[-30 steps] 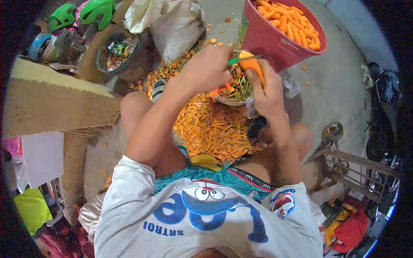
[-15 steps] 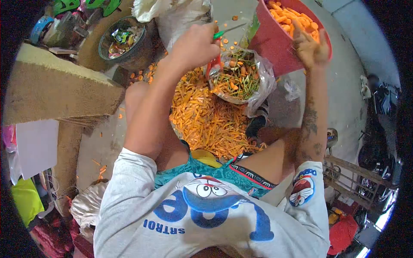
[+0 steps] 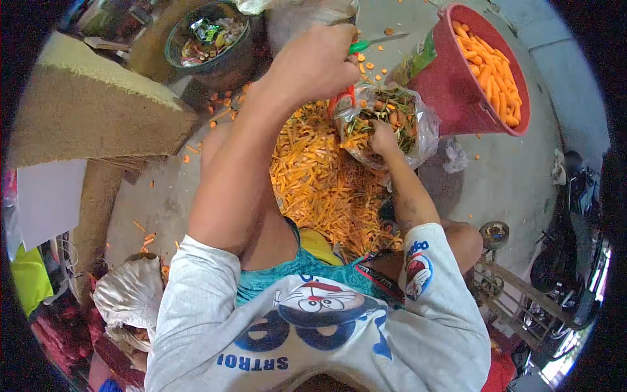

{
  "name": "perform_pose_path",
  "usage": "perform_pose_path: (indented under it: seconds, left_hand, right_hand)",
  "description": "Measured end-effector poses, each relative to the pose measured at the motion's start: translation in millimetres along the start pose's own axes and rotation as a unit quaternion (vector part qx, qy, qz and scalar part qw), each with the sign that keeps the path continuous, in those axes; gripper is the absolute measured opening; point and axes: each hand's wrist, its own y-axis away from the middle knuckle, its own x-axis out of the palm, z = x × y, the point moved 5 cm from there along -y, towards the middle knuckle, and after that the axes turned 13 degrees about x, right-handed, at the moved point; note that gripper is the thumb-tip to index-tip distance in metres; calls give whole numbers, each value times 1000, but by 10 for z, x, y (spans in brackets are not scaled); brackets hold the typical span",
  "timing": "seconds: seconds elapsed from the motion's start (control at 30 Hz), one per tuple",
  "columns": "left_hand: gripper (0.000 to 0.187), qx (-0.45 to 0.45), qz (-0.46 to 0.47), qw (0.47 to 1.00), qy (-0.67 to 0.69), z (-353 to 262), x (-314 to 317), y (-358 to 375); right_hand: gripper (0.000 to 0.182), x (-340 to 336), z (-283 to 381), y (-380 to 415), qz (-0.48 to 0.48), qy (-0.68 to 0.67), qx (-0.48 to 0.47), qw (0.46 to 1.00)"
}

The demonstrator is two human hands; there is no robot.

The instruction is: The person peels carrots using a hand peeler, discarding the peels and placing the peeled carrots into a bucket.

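My left hand (image 3: 330, 55) is closed round the green handle of a knife (image 3: 359, 47), its thin blade pointing right. Just below that hand is a red item (image 3: 342, 99) whose kind I cannot make out. My right hand (image 3: 384, 138) reaches down into a clear plastic bag (image 3: 428, 124) of carrots, green stems and orange pieces; its fingers are hidden among them. A thick heap of orange carrot peelings (image 3: 313, 176) lies between my legs, left of and below the bag.
To the upper right, a tilted red bucket (image 3: 450, 85) holds peeled carrots (image 3: 493, 72). A dark bin (image 3: 225, 68) with rubbish stands upper left, near a foam-like block (image 3: 98, 111). Carrot bits dot the floor. A wheeled metal frame (image 3: 516, 287) is at lower right.
My right hand has moved from open beside the red bucket down and left into the plastic bag. My left hand still holds the knife. The whole view has shifted slightly.
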Motion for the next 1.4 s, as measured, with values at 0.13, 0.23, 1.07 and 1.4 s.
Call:
perform_pose_path:
  seconds: [0.13, 0.23, 1.07, 1.4]
  left_hand:
    - [27, 12, -13, 1000, 6, 35, -31, 30]
    - [26, 3, 3, 1000, 2, 32, -64, 46]
    - [31, 35, 16, 999, 5, -281, 250, -130]
    - [36, 26, 159, 984, -76, -691, 811, -134]
  right_hand:
    - [45, -74, -60, 73, 60, 197, 54, 977]
    - [41, 159, -367, -11, 49, 159, -25, 986]
    - [28, -2581, 269, 989, -40, -680, 17, 732]
    - [29, -2514, 166, 1159, -3, -921, 31, 387]
